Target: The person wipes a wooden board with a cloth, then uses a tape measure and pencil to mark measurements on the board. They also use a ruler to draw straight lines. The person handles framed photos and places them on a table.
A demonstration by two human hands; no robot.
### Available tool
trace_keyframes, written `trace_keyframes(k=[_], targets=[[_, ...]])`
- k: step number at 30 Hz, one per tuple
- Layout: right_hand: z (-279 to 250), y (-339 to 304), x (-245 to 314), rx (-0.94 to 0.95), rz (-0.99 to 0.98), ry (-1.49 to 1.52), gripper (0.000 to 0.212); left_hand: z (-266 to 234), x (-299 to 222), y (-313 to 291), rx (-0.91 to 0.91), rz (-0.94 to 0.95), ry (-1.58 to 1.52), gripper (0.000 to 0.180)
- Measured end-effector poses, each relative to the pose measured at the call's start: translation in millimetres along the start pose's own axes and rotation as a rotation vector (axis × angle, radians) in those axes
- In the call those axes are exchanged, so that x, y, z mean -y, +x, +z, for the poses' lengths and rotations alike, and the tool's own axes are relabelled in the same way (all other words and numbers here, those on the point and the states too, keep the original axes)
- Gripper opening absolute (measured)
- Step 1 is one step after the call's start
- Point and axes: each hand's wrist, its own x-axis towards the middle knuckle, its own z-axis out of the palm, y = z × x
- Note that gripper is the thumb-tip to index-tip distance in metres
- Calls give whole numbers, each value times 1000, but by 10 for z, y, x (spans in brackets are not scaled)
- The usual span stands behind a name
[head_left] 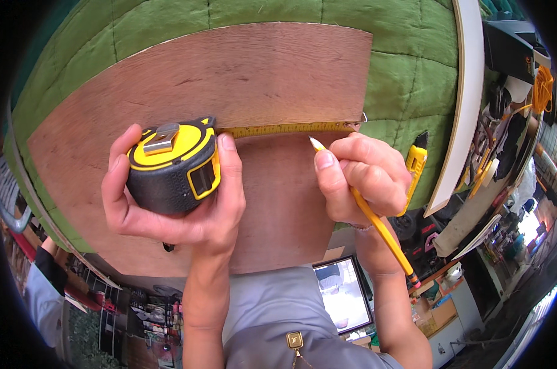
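My left hand point(223, 203) is wrapped round a yellow and black tape measure point(177, 147) with a metal belt clip on top. Its yellow blade point(272, 130) runs out to the right across a thin reddish-brown wooden board point(168, 80). The hooked end of the blade sits at the board's right edge. In my right hand point(371, 178) is a yellow pencil point(380, 224) with a pink eraser, its sharpened tip pointing up and left, close to the blade's lower edge. Whether the tip touches the wood I cannot tell.
Under the board lies a green quilted cloth point(408, 74). A yellow utility knife point(416, 161) rests on it beside my right hand. Along the right runs a pale strip point(460, 111), with tools and an orange cord bundle point(542, 89) beyond. Another person's sleeve point(44, 277) shows at lower left.
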Motion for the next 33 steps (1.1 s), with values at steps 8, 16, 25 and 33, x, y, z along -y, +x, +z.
trace_keyframes(k=[8, 16, 25, 33], targets=[[3, -19, -31, 34, -29, -15, 36, 10, -9, -10, -11, -4, -2, 78], [-2, -23, -33, 60, -46, -60, 36, -8, -18, 1, 7, -26, 80, 84], [-20, -20, -25, 86, -34, -66, 36, 0, -23, -2, 11, -34, 90, 85], [-19, -12, -30, 92, -36, -52, 35, -3, -26, 5, 10, -35, 101, 85]])
